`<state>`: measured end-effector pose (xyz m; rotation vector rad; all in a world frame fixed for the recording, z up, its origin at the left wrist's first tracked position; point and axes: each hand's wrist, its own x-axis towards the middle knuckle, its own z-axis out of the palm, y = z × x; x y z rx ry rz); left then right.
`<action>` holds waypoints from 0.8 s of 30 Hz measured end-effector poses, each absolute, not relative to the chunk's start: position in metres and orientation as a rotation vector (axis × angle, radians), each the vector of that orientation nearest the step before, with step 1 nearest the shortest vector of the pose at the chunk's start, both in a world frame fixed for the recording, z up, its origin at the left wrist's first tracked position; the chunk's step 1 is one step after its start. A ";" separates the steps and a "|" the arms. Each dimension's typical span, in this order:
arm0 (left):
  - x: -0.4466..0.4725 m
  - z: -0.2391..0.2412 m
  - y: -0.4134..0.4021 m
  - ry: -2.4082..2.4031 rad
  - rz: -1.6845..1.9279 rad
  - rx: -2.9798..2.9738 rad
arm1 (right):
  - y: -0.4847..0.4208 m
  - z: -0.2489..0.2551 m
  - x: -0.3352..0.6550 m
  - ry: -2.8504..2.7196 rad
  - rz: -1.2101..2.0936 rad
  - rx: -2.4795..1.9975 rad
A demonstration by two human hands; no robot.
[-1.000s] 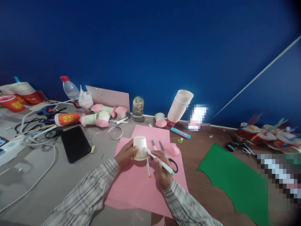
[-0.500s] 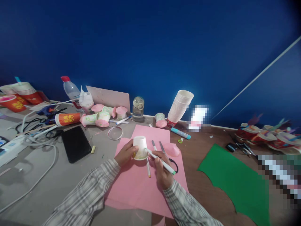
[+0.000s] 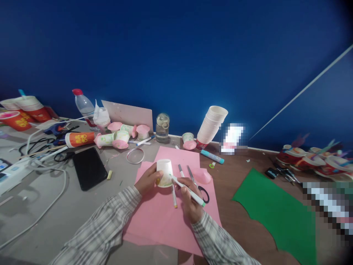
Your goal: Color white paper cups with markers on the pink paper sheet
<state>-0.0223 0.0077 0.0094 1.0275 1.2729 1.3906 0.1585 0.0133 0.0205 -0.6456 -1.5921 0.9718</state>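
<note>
My left hand (image 3: 147, 180) grips a white paper cup (image 3: 164, 173) that stands upside down on a pink paper sheet (image 3: 165, 217). Green marks show on the cup's lower wall. My right hand (image 3: 189, 200) holds a white marker with a green end (image 3: 189, 191), its tip touching the cup's side near the rim. Another marker (image 3: 174, 197) lies on the pink sheet between my hands. Scissors (image 3: 197, 184) and a pink paper cone (image 3: 202, 176) lie just beyond my right hand.
A stack of white cups (image 3: 211, 126), a glass jar (image 3: 162, 127), decorated pink cups (image 3: 118, 137), a water bottle (image 3: 82, 105) and a tape ring (image 3: 135, 155) stand behind. A black tablet (image 3: 88, 168) and cables (image 3: 41, 173) lie left. A green sheet (image 3: 275, 209) lies right.
Almost nothing differs; both hands keep the same hold, and the marker tip stays on the cup's side.
</note>
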 end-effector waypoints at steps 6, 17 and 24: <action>-0.023 0.005 0.008 1.259 1.373 1.038 | 0.014 0.014 0.158 -1.621 1.001 -0.639; -0.022 0.009 0.008 1.284 1.399 1.037 | 0.014 0.015 0.159 -1.618 0.981 -0.645; -0.022 0.013 0.007 1.295 1.399 1.021 | 0.014 0.018 0.162 -1.595 0.968 -0.692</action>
